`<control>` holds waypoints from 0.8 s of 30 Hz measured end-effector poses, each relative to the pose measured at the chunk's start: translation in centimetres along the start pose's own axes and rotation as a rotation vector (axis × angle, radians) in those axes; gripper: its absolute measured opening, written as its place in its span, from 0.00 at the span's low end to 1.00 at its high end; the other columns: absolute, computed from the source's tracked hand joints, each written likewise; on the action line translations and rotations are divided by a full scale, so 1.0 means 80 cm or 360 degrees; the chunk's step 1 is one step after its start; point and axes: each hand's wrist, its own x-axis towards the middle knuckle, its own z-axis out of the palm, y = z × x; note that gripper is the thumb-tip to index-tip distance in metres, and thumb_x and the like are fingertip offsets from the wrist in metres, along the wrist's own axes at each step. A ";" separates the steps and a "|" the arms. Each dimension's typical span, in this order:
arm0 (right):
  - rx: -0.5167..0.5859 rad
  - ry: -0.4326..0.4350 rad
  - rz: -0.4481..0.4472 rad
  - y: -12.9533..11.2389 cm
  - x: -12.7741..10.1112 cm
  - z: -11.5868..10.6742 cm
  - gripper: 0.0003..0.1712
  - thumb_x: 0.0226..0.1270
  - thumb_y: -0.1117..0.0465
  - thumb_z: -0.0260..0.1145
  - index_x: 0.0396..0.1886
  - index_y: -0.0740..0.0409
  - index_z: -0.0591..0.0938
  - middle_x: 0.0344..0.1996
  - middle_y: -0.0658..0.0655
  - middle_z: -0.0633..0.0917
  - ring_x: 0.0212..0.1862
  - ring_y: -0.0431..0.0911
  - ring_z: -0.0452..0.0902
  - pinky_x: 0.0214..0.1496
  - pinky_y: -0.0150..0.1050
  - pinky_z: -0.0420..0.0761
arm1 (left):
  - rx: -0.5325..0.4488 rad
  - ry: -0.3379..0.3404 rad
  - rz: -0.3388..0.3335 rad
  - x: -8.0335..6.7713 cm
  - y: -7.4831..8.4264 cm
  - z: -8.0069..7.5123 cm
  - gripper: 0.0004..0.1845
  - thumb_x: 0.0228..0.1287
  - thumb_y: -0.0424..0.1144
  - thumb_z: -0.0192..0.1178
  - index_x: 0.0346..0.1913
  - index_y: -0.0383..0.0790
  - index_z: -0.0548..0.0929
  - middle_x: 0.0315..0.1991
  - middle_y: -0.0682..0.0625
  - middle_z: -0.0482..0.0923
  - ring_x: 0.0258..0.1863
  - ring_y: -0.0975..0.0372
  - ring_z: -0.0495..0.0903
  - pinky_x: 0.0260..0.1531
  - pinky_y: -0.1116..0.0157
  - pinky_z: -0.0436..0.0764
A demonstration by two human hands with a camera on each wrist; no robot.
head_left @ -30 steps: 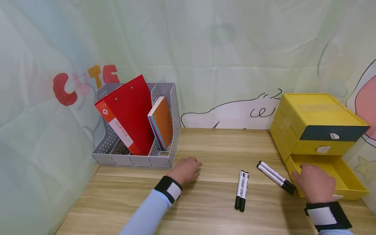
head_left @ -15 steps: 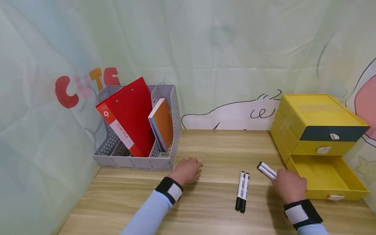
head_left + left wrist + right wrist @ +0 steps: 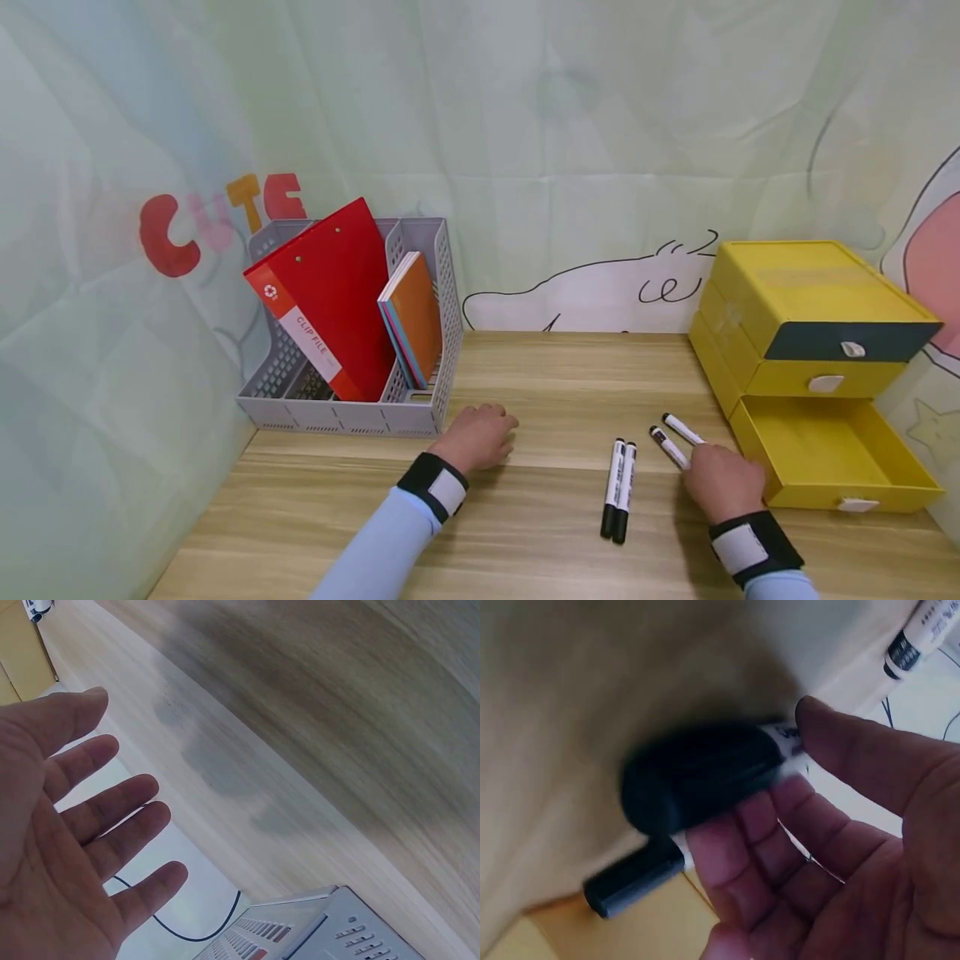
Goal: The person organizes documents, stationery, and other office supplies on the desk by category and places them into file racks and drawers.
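My right hand (image 3: 723, 482) pinches a white marker pen with a black cap (image 3: 705, 776) between thumb and fingers, low over the wooden table. A second marker (image 3: 682, 427) lies close beside it, partly hidden behind the hand in the head view; its black cap (image 3: 634, 877) shows past the fingers in the right wrist view. Two more markers (image 3: 613, 483) lie side by side to the left, caps toward me. Beside the grey file organizer, my left hand (image 3: 476, 436) is held low over the table with relaxed, spread fingers and nothing in it.
A yellow drawer unit (image 3: 840, 279) stands at the right, its bottom drawer (image 3: 832, 442) pulled out. The grey organizer (image 3: 337, 414) at the left holds a red clip file (image 3: 337, 300) and several thin notebooks (image 3: 418, 317). A printed cloth (image 3: 525, 167) hangs behind the table.
My right hand has come left from the pulled-out drawer to the pair of markers and taken one, whose end now stands apart from the other. The left hand has stayed nearly still.
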 end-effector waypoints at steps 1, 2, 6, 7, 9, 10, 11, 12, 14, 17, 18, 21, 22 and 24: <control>0.0005 -0.0004 0.0001 -0.001 0.000 0.001 0.09 0.62 0.66 0.62 0.23 0.66 0.80 0.19 0.60 0.78 0.24 0.54 0.76 0.27 0.57 0.74 | -0.0004 -0.0001 0.0001 0.000 0.000 0.000 0.17 0.69 0.45 0.61 0.58 0.45 0.83 0.52 0.47 0.80 0.53 0.55 0.78 0.54 0.52 0.77; 0.0011 -0.0003 -0.0002 -0.002 0.000 0.002 0.10 0.62 0.66 0.62 0.22 0.66 0.79 0.19 0.60 0.78 0.23 0.54 0.75 0.26 0.56 0.75 | -0.0008 -0.0003 0.0000 0.000 0.000 0.000 0.17 0.70 0.45 0.61 0.58 0.45 0.83 0.52 0.47 0.80 0.54 0.55 0.78 0.55 0.52 0.77; 0.0036 0.0034 -0.0012 -0.002 0.000 0.005 0.10 0.62 0.66 0.63 0.21 0.64 0.78 0.18 0.60 0.76 0.22 0.54 0.75 0.22 0.54 0.75 | -0.0023 -0.0004 -0.0006 -0.001 -0.001 0.000 0.17 0.69 0.44 0.61 0.58 0.45 0.83 0.52 0.47 0.80 0.54 0.55 0.78 0.55 0.52 0.77; 0.0044 0.0057 -0.0021 -0.002 0.000 0.004 0.10 0.61 0.66 0.64 0.21 0.64 0.78 0.18 0.60 0.77 0.22 0.54 0.75 0.21 0.55 0.75 | -0.0025 -0.0009 -0.0007 -0.001 -0.001 -0.001 0.17 0.70 0.44 0.61 0.58 0.45 0.83 0.52 0.47 0.80 0.54 0.55 0.78 0.55 0.52 0.77; 0.0075 0.0095 -0.0028 -0.001 -0.001 0.001 0.10 0.61 0.66 0.63 0.20 0.63 0.78 0.18 0.59 0.77 0.22 0.54 0.75 0.20 0.55 0.74 | -0.0025 -0.0004 -0.0003 -0.002 -0.002 -0.001 0.17 0.69 0.44 0.61 0.58 0.44 0.83 0.51 0.47 0.80 0.53 0.55 0.78 0.54 0.52 0.77; 0.0100 0.0120 -0.0027 -0.001 -0.002 -0.002 0.10 0.60 0.66 0.62 0.20 0.62 0.78 0.18 0.59 0.77 0.21 0.54 0.75 0.20 0.54 0.73 | -0.0023 -0.0004 0.0000 -0.002 -0.002 -0.001 0.17 0.69 0.44 0.61 0.58 0.44 0.83 0.51 0.47 0.80 0.53 0.55 0.78 0.53 0.52 0.77; 0.0122 0.0129 -0.0022 0.000 -0.003 -0.006 0.10 0.61 0.66 0.62 0.20 0.62 0.78 0.18 0.59 0.77 0.21 0.54 0.75 0.20 0.54 0.73 | -0.0022 -0.0005 0.0003 -0.002 -0.002 -0.001 0.17 0.70 0.44 0.61 0.57 0.44 0.83 0.51 0.47 0.80 0.53 0.55 0.78 0.53 0.52 0.77; 0.0146 0.0140 -0.0014 0.001 -0.003 -0.010 0.09 0.61 0.66 0.62 0.21 0.62 0.79 0.18 0.58 0.77 0.22 0.54 0.74 0.19 0.53 0.72 | -0.0021 -0.0002 0.0007 -0.002 -0.002 -0.001 0.17 0.69 0.44 0.61 0.57 0.44 0.83 0.51 0.47 0.80 0.53 0.55 0.78 0.53 0.52 0.78; 0.0175 0.0141 0.0016 0.003 -0.004 -0.022 0.08 0.63 0.65 0.62 0.24 0.63 0.80 0.18 0.58 0.77 0.22 0.53 0.74 0.20 0.51 0.72 | -0.0012 0.0001 0.0017 -0.002 -0.003 -0.001 0.17 0.69 0.44 0.61 0.57 0.44 0.83 0.50 0.47 0.81 0.52 0.55 0.78 0.52 0.52 0.78; 0.0201 0.0095 0.0079 0.010 -0.004 -0.041 0.09 0.66 0.62 0.64 0.28 0.63 0.81 0.19 0.57 0.76 0.23 0.52 0.72 0.22 0.47 0.70 | -0.0017 -0.0007 0.0019 -0.002 -0.003 -0.001 0.17 0.70 0.44 0.61 0.57 0.44 0.83 0.51 0.48 0.80 0.52 0.55 0.78 0.52 0.53 0.78; 0.0202 0.0092 0.0102 0.013 -0.004 -0.047 0.10 0.67 0.62 0.63 0.29 0.63 0.81 0.19 0.57 0.76 0.23 0.52 0.72 0.22 0.47 0.70 | -0.0022 -0.0008 0.0020 -0.001 -0.003 -0.001 0.17 0.70 0.45 0.61 0.57 0.44 0.83 0.51 0.48 0.80 0.52 0.55 0.78 0.52 0.53 0.78; 0.0209 0.0082 0.0202 0.026 -0.004 -0.062 0.13 0.69 0.60 0.60 0.26 0.63 0.80 0.18 0.57 0.75 0.23 0.52 0.71 0.23 0.46 0.69 | -0.0030 -0.0013 0.0017 0.000 -0.003 0.000 0.17 0.70 0.45 0.61 0.57 0.44 0.83 0.51 0.48 0.80 0.53 0.55 0.78 0.52 0.52 0.78; 0.0211 0.0089 0.0236 0.031 -0.005 -0.065 0.14 0.69 0.60 0.59 0.25 0.64 0.79 0.18 0.58 0.74 0.23 0.52 0.71 0.23 0.46 0.69 | -0.0028 -0.0013 0.0016 0.000 -0.003 0.001 0.17 0.70 0.45 0.61 0.57 0.44 0.83 0.51 0.48 0.80 0.53 0.55 0.78 0.53 0.52 0.78; 0.0213 0.0077 0.0309 0.042 -0.006 -0.072 0.16 0.69 0.59 0.56 0.23 0.64 0.78 0.17 0.59 0.74 0.22 0.53 0.71 0.22 0.47 0.70 | -0.0024 -0.0005 0.0019 -0.001 -0.002 0.001 0.17 0.69 0.44 0.61 0.57 0.44 0.83 0.51 0.47 0.81 0.53 0.54 0.79 0.52 0.52 0.78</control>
